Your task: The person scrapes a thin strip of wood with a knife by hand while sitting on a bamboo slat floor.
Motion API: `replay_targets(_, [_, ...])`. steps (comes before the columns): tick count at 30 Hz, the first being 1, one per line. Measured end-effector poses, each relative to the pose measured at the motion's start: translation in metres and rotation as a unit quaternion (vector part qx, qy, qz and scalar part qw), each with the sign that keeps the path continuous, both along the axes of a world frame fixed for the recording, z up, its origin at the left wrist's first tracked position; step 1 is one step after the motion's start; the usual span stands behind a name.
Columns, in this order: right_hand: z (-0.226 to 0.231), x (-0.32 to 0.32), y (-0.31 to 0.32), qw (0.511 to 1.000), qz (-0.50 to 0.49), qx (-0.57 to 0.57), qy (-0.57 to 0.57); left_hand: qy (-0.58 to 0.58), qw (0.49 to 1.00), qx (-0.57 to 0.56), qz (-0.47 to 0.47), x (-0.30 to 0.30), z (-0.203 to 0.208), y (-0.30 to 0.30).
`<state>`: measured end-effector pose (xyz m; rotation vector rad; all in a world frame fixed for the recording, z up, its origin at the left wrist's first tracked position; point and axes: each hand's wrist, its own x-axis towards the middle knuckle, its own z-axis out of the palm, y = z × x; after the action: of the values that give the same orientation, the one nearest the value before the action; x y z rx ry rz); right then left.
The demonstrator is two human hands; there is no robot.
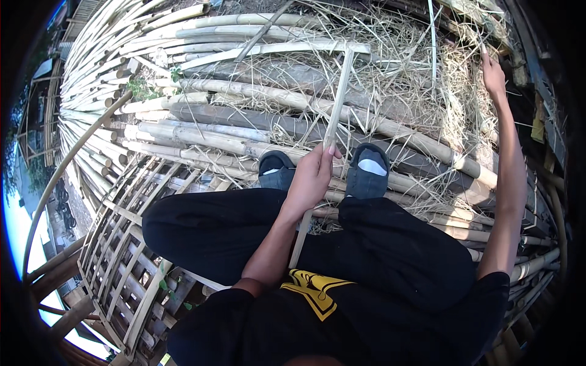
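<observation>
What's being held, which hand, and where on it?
Left hand grips a bamboo strip partway along its length, nearer the body-side end. Right hand is at the straw-like shavings; can't tell if it holds anything.

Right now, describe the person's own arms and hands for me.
The left hand and right hand are bare, with no gloves or watch showing. The forearms are slim and uncovered, and short, plain black sleeves cover the upper arms. The sleeves belong to a black shirt with a yellow print. No cables or markings show on the arms.
</observation>
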<state>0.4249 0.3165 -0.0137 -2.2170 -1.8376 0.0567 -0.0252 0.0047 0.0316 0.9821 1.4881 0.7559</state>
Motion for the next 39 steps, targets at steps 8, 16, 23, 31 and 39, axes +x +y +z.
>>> replay_targets(8, [0.046,-0.202,-0.108,0.928,0.283,-0.097,0.223,-0.212,0.973,-0.093,0.016,-0.002,0.012,0.022])
replay_targets(16, [0.128,-0.258,-0.120,0.861,0.413,0.093,0.282,-0.063,0.994,0.084,0.041,-0.021,0.067,0.078])
replay_targets(23, [0.115,-0.250,-0.132,0.850,0.483,0.060,0.201,0.331,0.896,0.236,-0.177,-0.048,0.076,0.089])
replay_targets(31, [0.082,-0.253,-0.159,0.842,0.402,-0.293,0.210,0.489,0.815,0.170,-0.259,-0.049,0.091,0.075])
replay_targets(39, [0.073,-0.267,-0.182,0.732,0.229,-0.416,0.489,0.467,0.798,0.372,0.085,-0.017,0.068,0.034])
